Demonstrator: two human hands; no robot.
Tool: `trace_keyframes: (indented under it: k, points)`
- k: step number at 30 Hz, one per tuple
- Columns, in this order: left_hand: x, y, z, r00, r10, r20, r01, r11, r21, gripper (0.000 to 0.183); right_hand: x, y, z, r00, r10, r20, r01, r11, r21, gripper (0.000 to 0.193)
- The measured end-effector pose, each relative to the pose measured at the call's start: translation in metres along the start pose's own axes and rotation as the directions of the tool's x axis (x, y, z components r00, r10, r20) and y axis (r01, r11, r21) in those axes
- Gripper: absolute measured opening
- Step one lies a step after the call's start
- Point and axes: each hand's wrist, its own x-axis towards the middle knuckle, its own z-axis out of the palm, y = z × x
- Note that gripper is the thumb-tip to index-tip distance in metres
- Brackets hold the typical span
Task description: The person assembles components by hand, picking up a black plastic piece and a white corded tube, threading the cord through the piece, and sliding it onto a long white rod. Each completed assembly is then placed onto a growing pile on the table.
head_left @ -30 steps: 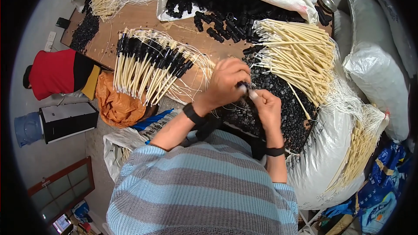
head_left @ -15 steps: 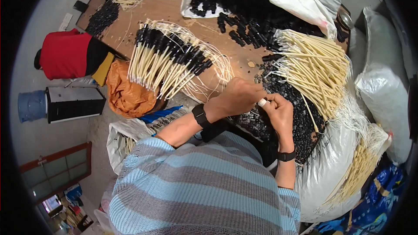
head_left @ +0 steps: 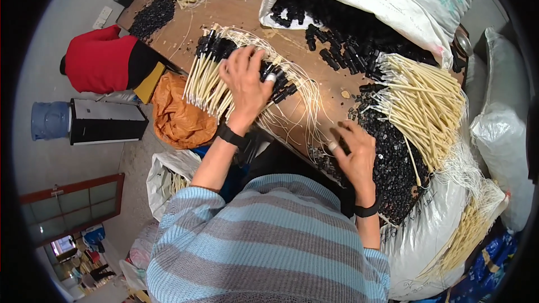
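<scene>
Red cloth [head_left: 95, 66] lies far left, with an orange bag [head_left: 177, 115] just beside the brown table [head_left: 236, 14]. The left hand [head_left: 244, 81] rests flat, fingers spread, on a fan of cream sticks with black caps [head_left: 208, 76] at the table's near edge. Further right, the right hand [head_left: 353, 154] hovers, fingers loosely curled and parted, over a heap of small black caps [head_left: 393, 171]; whether it pinches one, I cannot tell. Plain cream sticks [head_left: 424, 101] lie beyond it, beside white sacks [head_left: 505, 151].
</scene>
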Motion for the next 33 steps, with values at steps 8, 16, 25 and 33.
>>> trace_keyframes:
  k: [8,16,25,33]
  points:
    - [0.026,0.055,0.097,0.951,0.136,0.278,-0.021,0.925,-0.380,0.029,-0.030,0.085,-0.058,0.879,0.362,-0.310,-0.473,0.743,-0.473,0.013]
    - [0.009,0.064,0.106,0.807,0.022,0.590,0.176,0.945,-0.275,0.026,-0.048,0.103,-0.067,0.855,0.480,-0.196,-0.518,0.802,-0.296,0.014]
    - [-0.025,0.092,0.058,0.723,0.340,0.602,0.415,0.484,-0.771,0.040,-0.030,0.051,-0.042,0.951,0.293,-0.101,-0.288,0.956,0.063,0.016]
    - [-0.031,0.081,0.057,0.682,0.322,0.657,0.523,0.412,-0.746,0.044,-0.026,0.042,-0.045,0.982,0.185,-0.031,-0.182,0.981,0.071,0.012]
